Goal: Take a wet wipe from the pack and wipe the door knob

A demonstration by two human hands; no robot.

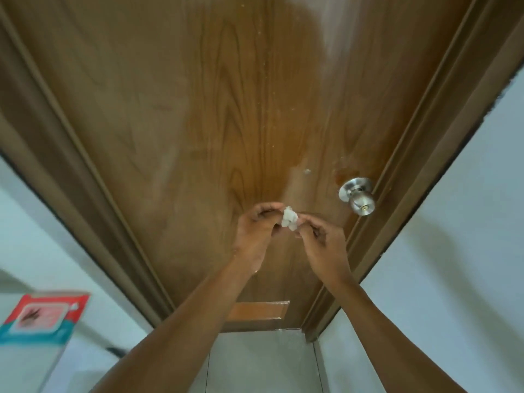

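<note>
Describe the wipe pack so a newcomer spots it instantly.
Start at the brown door and go down past its left frame to the picture's bottom left corner. The pack sits there on a white surface, blurred. It is the only red and teal thing in view; the crumpled white wipe is up between the hands.

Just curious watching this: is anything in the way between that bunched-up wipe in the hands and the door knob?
Nothing visible. The wet wipe sits between the left hand and right hand; only bare door surface separates it from the door knob, up to the right.
</note>
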